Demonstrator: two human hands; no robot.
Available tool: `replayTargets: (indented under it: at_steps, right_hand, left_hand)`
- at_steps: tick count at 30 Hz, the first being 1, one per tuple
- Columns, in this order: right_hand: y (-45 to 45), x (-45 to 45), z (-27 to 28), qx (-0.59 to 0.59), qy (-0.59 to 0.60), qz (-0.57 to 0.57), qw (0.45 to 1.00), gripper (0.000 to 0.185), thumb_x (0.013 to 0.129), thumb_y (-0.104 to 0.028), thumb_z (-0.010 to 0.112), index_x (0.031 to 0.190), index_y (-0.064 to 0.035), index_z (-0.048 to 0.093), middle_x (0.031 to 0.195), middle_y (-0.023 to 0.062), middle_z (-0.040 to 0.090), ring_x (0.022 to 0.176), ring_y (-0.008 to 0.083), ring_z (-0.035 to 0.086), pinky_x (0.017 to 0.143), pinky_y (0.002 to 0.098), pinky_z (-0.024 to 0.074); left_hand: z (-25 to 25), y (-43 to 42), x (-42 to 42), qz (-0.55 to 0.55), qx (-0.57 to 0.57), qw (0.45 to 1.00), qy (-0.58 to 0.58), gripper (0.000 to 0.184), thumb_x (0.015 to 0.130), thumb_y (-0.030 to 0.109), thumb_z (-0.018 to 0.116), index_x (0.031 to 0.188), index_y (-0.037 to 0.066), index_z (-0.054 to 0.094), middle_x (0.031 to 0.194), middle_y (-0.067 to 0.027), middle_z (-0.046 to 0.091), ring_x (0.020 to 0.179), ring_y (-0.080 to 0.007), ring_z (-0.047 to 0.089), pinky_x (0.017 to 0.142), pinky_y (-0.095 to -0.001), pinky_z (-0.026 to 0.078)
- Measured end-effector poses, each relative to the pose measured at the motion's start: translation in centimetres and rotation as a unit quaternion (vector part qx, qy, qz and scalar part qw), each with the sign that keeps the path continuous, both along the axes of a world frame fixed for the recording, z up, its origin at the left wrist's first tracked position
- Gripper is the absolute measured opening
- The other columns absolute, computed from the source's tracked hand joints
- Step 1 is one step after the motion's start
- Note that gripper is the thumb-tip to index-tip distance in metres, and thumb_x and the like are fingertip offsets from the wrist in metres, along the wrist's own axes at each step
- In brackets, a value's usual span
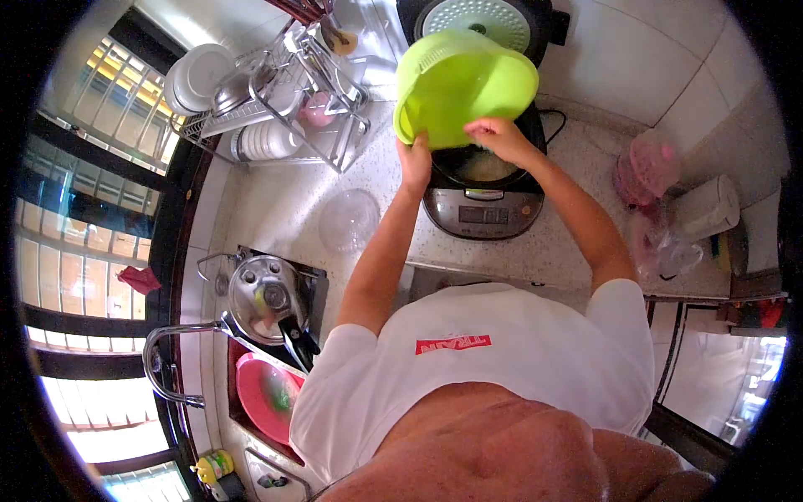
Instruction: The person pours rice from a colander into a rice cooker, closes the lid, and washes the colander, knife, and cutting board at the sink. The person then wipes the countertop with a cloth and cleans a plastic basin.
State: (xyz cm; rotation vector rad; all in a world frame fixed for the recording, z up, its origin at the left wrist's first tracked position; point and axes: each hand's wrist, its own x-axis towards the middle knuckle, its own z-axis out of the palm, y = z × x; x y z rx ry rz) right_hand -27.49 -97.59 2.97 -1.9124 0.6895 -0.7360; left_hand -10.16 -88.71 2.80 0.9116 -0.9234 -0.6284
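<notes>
My left hand is closed on the near left rim of a lime-green washing bowl with strainer slots along one side. The bowl is tilted over an open rice cooker. Inside the cooker's dark inner pot lies something pale, perhaps rice. My right hand is over the pot, just by the bowl's lower right edge. Its fingers are curled together; whether they hold anything cannot be made out. Behind the bowl the cooker's raised lid shows a perforated white inner plate.
A dish rack with plates and bowls stands at the left. A clear round lid lies on the counter. A pressure cooker and a pink basin are by the faucet. Plastic bags sit at the right.
</notes>
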Motion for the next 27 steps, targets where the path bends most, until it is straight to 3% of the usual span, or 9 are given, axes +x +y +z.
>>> replayTargets:
  at_steps: [2, 4, 8, 10, 15, 18, 22, 25, 27]
  right_hand:
    - [0.3, -0.7, 0.5, 0.050, 0.018, 0.047, 0.998, 0.022, 0.084, -0.007, 0.053, 0.104, 0.0003, 0.060, 0.084, 0.0052, 0.062, 0.077, 0.0107, 0.057, 0.070, 0.0246, 0.0460]
    - [0.8, -1.0, 2.0, -0.038, 0.086, 0.085, 0.992, 0.022, 0.085, -0.009, 0.054, 0.105, -0.0013, 0.060, 0.096, 0.0073, 0.063, 0.086, 0.0124, 0.059, 0.075, 0.0260, 0.0468]
    - [0.9, 0.0, 5.1, -0.091, 0.060, -0.013, 0.994, 0.023, 0.086, -0.012, 0.053, 0.105, -0.0012, 0.060, 0.101, 0.0083, 0.063, 0.091, 0.0144, 0.059, 0.079, 0.0268, 0.0465]
    - [-0.2, 0.8, 4.8, 0.053, -0.096, 0.027, 0.994, 0.025, 0.087, -0.015, 0.052, 0.106, -0.0005, 0.059, 0.102, 0.0082, 0.063, 0.092, 0.0152, 0.060, 0.080, 0.0272, 0.0464]
    - [0.3, 1.0, 1.6, 0.198, -0.042, 0.081, 0.976, 0.019, 0.084, -0.012, 0.054, 0.096, 0.0011, 0.060, 0.083, 0.0021, 0.060, 0.072, 0.0087, 0.055, 0.065, 0.0241, 0.0461]
    - [0.1, 0.5, 2.0, 0.005, 0.090, 0.074, 0.993, 0.020, 0.083, -0.013, 0.056, 0.097, 0.0000, 0.060, 0.083, 0.0018, 0.061, 0.069, 0.0085, 0.054, 0.061, 0.0236, 0.0450]
    - [-2.7, 1.7, 3.4, 0.101, -0.084, -0.061, 0.989, 0.024, 0.082, -0.014, 0.056, 0.101, -0.0005, 0.060, 0.088, 0.0030, 0.061, 0.081, 0.0108, 0.055, 0.071, 0.0246, 0.0443]
    - [-3.4, 2.4, 2.9, 0.055, -0.108, -0.149, 0.981, 0.024, 0.081, -0.012, 0.056, 0.101, 0.0007, 0.060, 0.090, 0.0043, 0.061, 0.085, 0.0124, 0.055, 0.075, 0.0260, 0.0441]
    - [-2.5, 1.9, 2.0, 0.060, -0.068, -0.097, 0.991, 0.024, 0.081, -0.011, 0.056, 0.101, 0.0010, 0.060, 0.091, 0.0046, 0.062, 0.085, 0.0131, 0.056, 0.076, 0.0262, 0.0443]
  left_hand:
    - [-0.5, -0.6, 0.5, -0.001, -0.005, 1.000, 0.019, 0.036, 0.083, 0.004, 0.048, 0.119, 0.001, 0.043, 0.110, -0.0084, 0.053, 0.098, -0.0184, 0.052, 0.084, -0.0297, 0.042]
    - [-1.0, -1.0, 0.8, -0.002, 0.036, 0.998, 0.051, 0.036, 0.083, 0.005, 0.049, 0.119, 0.001, 0.044, 0.109, -0.0097, 0.053, 0.095, -0.0194, 0.054, 0.079, -0.0292, 0.045]
    - [0.2, -1.1, -0.2, -0.010, 0.014, 0.996, 0.085, 0.036, 0.083, 0.004, 0.050, 0.118, 0.000, 0.044, 0.108, -0.0109, 0.054, 0.094, -0.0205, 0.055, 0.077, -0.0295, 0.046]
    - [0.5, -0.9, -0.7, 0.003, 0.034, 0.996, 0.085, 0.036, 0.083, 0.004, 0.051, 0.118, -0.002, 0.044, 0.107, -0.0112, 0.055, 0.095, -0.0207, 0.055, 0.077, -0.0301, 0.046]
    - [1.5, -0.1, -1.2, 0.021, 0.040, 0.998, 0.033, 0.036, 0.083, 0.005, 0.051, 0.118, -0.003, 0.044, 0.108, -0.0114, 0.054, 0.095, -0.0208, 0.054, 0.078, -0.0305, 0.045]
    - [1.0, 0.1, -0.8, 0.037, 0.049, 0.998, -0.016, 0.035, 0.084, 0.006, 0.050, 0.117, -0.002, 0.044, 0.109, -0.0109, 0.054, 0.096, -0.0201, 0.053, 0.081, -0.0307, 0.043]
    - [-0.8, -1.0, -0.5, 0.058, 0.013, 0.995, -0.083, 0.033, 0.085, 0.006, 0.049, 0.117, -0.002, 0.045, 0.111, -0.0102, 0.053, 0.100, -0.0193, 0.050, 0.086, -0.0311, 0.040]
    - [0.1, -0.8, -1.0, 0.067, -0.009, 0.987, -0.147, 0.033, 0.084, 0.005, 0.048, 0.117, -0.001, 0.045, 0.111, -0.0103, 0.053, 0.102, -0.0197, 0.049, 0.087, -0.0313, 0.039]
    - [1.4, -0.2, -1.5, 0.052, 0.007, 0.992, -0.115, 0.036, 0.083, 0.001, 0.046, 0.119, -0.002, 0.043, 0.113, -0.0108, 0.052, 0.103, -0.0197, 0.048, 0.089, -0.0308, 0.038]
